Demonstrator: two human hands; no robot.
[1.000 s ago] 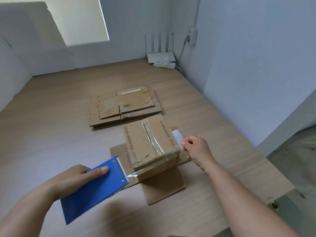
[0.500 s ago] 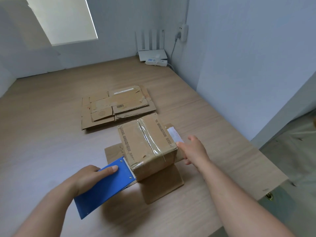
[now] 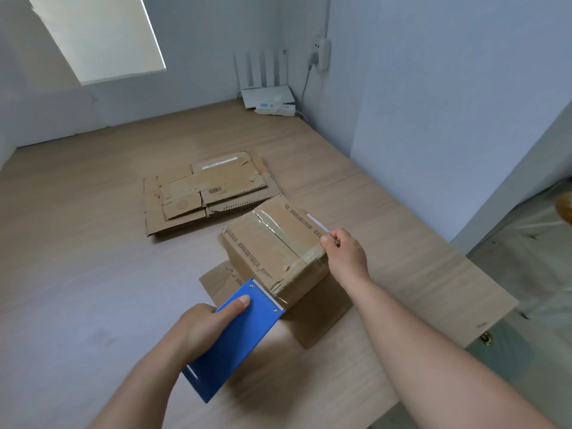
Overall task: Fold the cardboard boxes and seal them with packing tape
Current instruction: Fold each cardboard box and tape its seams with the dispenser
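Observation:
A folded cardboard box (image 3: pixel 272 246) stands on the wooden table (image 3: pixel 77 274) with a strip of clear tape (image 3: pixel 278 233) running across its top seam. My left hand (image 3: pixel 204 323) grips a blue tape dispenser (image 3: pixel 235 335), its toothed blade pressed against the box's near lower edge. My right hand (image 3: pixel 343 255) holds the box at its right top edge, thumb on top and fingers curled over the side. The box sits on a flat cardboard piece (image 3: pixel 322 317).
A stack of flattened cardboard boxes (image 3: pixel 204 193) lies behind the box. A white router (image 3: pixel 267 96) and a power strip (image 3: pixel 275 110) sit in the far corner by the wall. The table's right edge (image 3: pixel 483 323) drops off beside my right arm.
The dispenser moved in from the left until its blade met the box's near edge; the loose tape now lies flat on the box. My right hand shifted onto the box's right top edge.

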